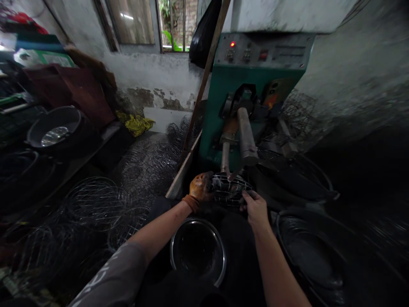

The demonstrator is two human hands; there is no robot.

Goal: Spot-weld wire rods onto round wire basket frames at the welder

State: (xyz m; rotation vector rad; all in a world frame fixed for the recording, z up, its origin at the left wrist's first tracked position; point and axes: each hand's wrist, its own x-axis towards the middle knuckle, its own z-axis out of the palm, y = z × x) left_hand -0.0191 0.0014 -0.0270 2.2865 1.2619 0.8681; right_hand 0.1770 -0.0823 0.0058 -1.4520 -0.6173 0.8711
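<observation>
My left hand [200, 186], in an orange work glove, grips the left side of a small wire basket [229, 187]. On the basket's right rim my bare right hand [254, 207] is closed, fingers curled over the wire. The basket sits under the two metal arms [246, 136] of a green machine [223, 85], which has a lit red lamp on its panel. A shiny steel bowl [198, 249] lies just below my forearms.
Heaps of round wire frames [96, 204] cover the floor at left. Dark metal basins [54, 130] stand on a bench at left, more dark pans [306, 251] at right. A wooden slat [204, 81] leans by the machine. Behind is a window in a peeling wall.
</observation>
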